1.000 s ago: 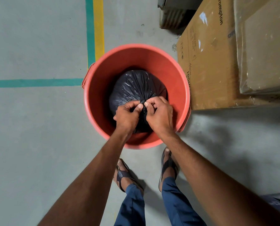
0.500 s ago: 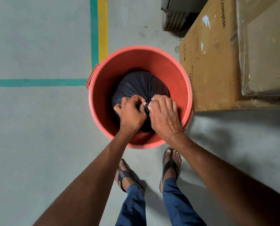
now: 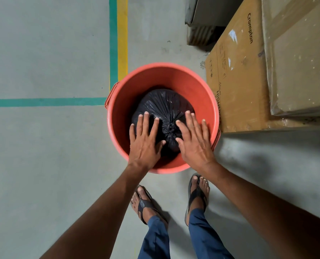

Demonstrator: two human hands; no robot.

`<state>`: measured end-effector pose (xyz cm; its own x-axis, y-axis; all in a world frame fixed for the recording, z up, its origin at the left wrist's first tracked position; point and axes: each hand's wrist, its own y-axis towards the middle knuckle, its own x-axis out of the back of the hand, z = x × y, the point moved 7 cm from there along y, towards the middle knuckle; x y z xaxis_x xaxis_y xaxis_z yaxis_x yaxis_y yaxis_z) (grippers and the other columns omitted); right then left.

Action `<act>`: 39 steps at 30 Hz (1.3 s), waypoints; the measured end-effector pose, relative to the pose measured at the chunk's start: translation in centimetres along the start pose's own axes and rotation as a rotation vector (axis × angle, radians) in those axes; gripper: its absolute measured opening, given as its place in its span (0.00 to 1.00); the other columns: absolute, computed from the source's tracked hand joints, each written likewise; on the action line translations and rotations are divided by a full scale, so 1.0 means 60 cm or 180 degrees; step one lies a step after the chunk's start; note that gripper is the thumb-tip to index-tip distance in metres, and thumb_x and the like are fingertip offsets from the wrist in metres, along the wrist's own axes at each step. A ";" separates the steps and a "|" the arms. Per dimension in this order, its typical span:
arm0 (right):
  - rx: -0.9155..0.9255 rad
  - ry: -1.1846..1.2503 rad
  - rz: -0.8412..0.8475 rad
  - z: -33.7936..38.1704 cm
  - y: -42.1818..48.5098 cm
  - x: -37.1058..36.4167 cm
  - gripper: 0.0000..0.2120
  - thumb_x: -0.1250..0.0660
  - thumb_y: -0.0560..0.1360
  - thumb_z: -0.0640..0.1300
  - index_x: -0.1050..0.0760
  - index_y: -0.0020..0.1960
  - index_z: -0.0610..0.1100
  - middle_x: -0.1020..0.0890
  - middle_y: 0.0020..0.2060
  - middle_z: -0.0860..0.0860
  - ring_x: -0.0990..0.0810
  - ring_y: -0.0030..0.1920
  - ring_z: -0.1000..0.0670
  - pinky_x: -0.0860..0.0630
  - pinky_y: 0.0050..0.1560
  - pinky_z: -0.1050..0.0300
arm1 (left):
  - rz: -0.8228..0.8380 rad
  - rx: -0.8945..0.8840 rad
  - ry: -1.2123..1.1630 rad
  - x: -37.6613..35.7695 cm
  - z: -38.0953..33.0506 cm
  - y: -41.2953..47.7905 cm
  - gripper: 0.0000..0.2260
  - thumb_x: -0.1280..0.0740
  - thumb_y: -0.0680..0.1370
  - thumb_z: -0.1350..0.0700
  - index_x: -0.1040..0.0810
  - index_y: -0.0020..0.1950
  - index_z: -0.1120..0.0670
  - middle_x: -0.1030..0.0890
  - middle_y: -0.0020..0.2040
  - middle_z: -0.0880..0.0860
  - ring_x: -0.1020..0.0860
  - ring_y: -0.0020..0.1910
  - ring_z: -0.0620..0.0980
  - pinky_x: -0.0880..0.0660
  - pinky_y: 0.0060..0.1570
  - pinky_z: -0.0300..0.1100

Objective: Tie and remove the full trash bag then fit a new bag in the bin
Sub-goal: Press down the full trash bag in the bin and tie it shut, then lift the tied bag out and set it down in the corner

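A black trash bag (image 3: 162,107), knotted at its top, sits inside an orange bin (image 3: 198,90) on the floor. The left hand (image 3: 144,141) and right hand (image 3: 194,143) hover either side of the knot, fingers straight and spread, gripping nothing.

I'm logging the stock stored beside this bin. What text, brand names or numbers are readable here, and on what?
"Crompton": on the cardboard box.
"HIGHSP", the rest hidden behind the red bin: same box, lower edge.
Smaller print and handwriting on that box: too small to read.
Markings on the plastic-wrapped box: unreadable.
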<state>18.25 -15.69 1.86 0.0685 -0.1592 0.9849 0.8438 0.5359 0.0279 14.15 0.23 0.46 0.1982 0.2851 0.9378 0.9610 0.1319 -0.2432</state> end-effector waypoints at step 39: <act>0.0049 0.0068 -0.0390 0.011 0.049 0.206 0.06 0.36 0.75 0.33 0.26 0.49 0.42 0.39 0.79 0.35 0.39 0.79 0.36 0.44 0.78 0.35 | -0.1217 -0.0426 0.0184 0.273 -0.057 -0.014 0.08 0.30 0.71 0.63 0.16 0.47 0.54 0.35 0.80 0.57 0.46 0.80 0.58 0.48 0.73 0.61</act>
<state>21.22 -15.56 14.25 -0.0232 -0.2420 0.9700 0.8383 0.5240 0.1508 17.25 1.52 16.85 -0.1713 0.1852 0.9677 0.9834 0.0923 0.1564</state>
